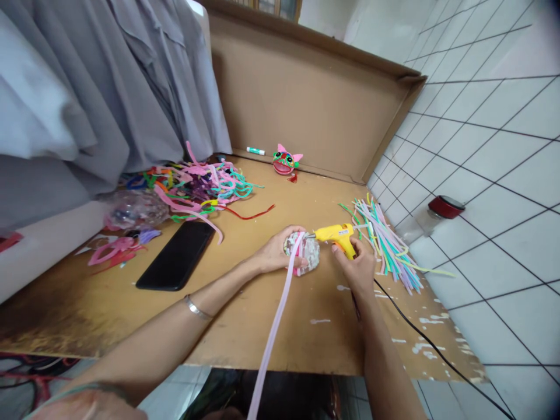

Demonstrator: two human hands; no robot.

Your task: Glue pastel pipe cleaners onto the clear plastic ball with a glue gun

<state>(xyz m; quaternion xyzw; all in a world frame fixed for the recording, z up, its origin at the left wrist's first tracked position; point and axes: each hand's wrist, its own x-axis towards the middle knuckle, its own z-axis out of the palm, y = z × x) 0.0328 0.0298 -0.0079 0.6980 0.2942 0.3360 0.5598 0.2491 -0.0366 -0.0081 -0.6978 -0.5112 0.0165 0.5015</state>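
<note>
My left hand is closed around a small rounded craft piece, whitish and clear with pink strips. A long pale pink pipe cleaner lies across the piece and hangs down past the table's front edge. In my right hand is a yellow glue gun, fingers wrapped round its handle. Its nozzle points left and meets the piece near the top of the pipe cleaner; whether it touches I cannot tell. A glue stick protrudes from the gun's back, and a black cord trails to the lower right.
Right of the gun lies a bundle of pastel pipe cleaners. A black phone and a tangled heap of colourful pipe cleaners are on the left. At the back, a lion-face craft and a green-white tube stand before a cardboard panel.
</note>
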